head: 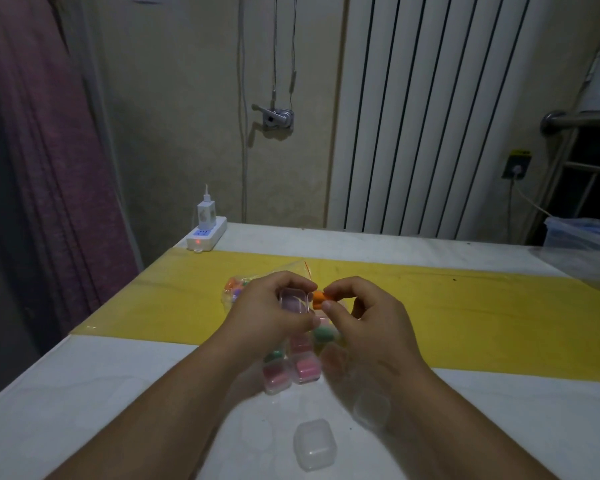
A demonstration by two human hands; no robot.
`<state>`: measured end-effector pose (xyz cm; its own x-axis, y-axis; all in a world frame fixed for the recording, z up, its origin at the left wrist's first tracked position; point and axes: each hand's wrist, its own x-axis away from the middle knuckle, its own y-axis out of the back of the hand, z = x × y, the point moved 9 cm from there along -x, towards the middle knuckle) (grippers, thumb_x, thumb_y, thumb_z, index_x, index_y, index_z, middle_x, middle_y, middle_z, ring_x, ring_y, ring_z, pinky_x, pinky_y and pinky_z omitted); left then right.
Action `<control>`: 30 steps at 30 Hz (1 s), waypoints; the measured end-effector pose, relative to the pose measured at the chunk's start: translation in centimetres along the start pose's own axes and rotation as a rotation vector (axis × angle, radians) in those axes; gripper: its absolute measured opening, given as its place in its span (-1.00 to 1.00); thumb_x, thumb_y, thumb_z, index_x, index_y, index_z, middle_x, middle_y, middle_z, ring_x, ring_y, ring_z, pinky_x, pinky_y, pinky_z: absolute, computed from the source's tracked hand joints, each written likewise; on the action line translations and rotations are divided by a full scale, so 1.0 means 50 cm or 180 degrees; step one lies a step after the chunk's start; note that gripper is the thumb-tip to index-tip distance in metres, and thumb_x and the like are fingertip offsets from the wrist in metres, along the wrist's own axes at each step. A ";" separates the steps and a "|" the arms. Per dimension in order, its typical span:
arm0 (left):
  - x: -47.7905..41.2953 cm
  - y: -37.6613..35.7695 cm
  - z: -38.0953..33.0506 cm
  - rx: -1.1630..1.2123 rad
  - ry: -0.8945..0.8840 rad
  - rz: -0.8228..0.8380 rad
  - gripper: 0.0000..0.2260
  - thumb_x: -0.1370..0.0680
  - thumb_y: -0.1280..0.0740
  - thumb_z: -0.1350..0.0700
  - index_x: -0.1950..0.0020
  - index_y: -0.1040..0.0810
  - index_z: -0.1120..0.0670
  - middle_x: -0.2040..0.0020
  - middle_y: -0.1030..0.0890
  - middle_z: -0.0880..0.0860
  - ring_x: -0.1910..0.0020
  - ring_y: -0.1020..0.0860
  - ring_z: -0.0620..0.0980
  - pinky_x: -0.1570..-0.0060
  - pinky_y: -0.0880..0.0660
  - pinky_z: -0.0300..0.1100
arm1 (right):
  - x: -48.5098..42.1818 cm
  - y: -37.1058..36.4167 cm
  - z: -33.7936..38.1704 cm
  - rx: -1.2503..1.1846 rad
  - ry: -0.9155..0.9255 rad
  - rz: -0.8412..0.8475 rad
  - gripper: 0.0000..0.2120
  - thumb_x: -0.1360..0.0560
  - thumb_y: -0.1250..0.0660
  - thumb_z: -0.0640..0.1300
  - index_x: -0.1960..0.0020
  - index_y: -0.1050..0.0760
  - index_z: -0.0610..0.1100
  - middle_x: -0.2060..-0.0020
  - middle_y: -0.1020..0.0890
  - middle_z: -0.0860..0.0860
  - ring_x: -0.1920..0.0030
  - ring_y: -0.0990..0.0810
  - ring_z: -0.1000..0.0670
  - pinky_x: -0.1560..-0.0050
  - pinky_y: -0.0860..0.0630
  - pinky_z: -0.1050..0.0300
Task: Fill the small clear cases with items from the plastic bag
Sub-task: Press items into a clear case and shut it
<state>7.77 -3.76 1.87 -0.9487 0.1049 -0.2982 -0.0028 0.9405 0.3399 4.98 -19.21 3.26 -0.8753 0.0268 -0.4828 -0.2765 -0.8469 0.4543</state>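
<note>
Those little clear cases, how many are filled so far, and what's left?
Done: some cases on the table already hold pink pieces. In hand: the left hand holds an open case while the right hand pinches an orange piece beside it. Left: an empty case and more pieces in the plastic bag.

A dim room is showing here, light falling weakly on a cream wall. A white ribbed radiator is standing against it, a purple curtain is hanging at left, and a white table is carrying a yellow strip and a power strip.
</note>
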 end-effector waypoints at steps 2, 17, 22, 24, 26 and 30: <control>0.000 -0.001 0.002 0.0052 0.0033 0.0015 -0.67 -0.32 -0.59 0.24 0.01 -0.65 -0.06 0.08 -0.65 -0.11 0.15 -0.61 -0.27 0.20 -0.55 -0.38 | -0.003 0.003 0.002 0.0170 0.0121 -0.0138 -0.84 -0.46 -0.44 -0.11 0.16 -0.58 0.17 0.24 -0.57 0.28 0.21 -0.46 0.27 0.25 -0.30 0.44; -0.001 -0.004 0.005 0.0073 0.0062 0.0061 -0.67 -0.32 -0.58 0.29 0.03 -0.66 -0.04 0.07 -0.66 -0.09 0.11 -0.63 -0.19 0.15 -0.58 -0.33 | 0.000 -0.002 -0.048 -0.0542 -0.0689 -0.0225 -0.78 -0.39 -0.52 -0.11 0.04 -0.52 0.02 0.16 -0.57 0.15 0.24 -0.46 0.20 0.24 -0.38 0.31; -0.001 -0.004 0.005 0.0067 0.0088 0.0045 -0.66 -0.30 -0.60 0.28 0.03 -0.67 -0.04 0.10 -0.67 -0.10 0.15 -0.63 -0.21 0.15 -0.58 -0.33 | 0.002 -0.024 -0.073 -0.1043 -0.1034 -0.0054 -0.76 -0.42 -0.50 -0.13 0.01 -0.51 0.06 0.18 -0.68 0.00 0.15 -0.66 0.01 0.18 -0.56 0.09; -0.001 -0.003 0.006 0.0061 0.0097 0.0055 -0.66 -0.30 -0.60 0.26 0.04 -0.66 -0.06 0.10 -0.67 -0.12 0.13 -0.62 -0.21 0.12 -0.60 -0.30 | 0.003 -0.029 -0.078 -0.1169 -0.1102 -0.0022 -0.77 -0.43 -0.49 -0.16 -0.01 -0.53 0.04 0.19 -0.70 -0.04 0.17 -0.69 -0.02 0.19 -0.56 0.08; 0.001 -0.004 0.003 0.0025 0.0076 0.0078 -0.63 -0.32 -0.58 0.27 -0.01 -0.65 -0.08 0.09 -0.66 -0.14 0.12 -0.61 -0.25 0.14 -0.58 -0.34 | 0.002 -0.032 -0.080 -0.1384 -0.1171 -0.0006 -0.78 -0.44 -0.46 -0.24 -0.04 -0.54 -0.03 0.18 -0.70 -0.10 0.18 -0.70 -0.07 0.19 -0.60 0.05; 0.005 -0.016 -0.001 0.0679 0.0139 0.0330 -0.64 -0.45 -0.48 0.28 -0.16 -0.57 -0.05 0.17 -0.66 -0.21 0.17 -0.63 -0.24 0.13 -0.61 -0.28 | 0.002 -0.028 -0.076 -0.1802 -0.1244 -0.0088 -0.83 -0.45 -0.45 -0.31 -0.01 -0.59 -0.15 0.13 -0.65 -0.18 0.31 -0.65 -0.01 0.29 -0.54 0.21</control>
<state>7.52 -4.48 1.55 -0.9532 0.1947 -0.2313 0.1577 0.9729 0.1690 6.79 -20.07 -0.27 -0.9791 0.1521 -0.1350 -0.1441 -0.9873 -0.0668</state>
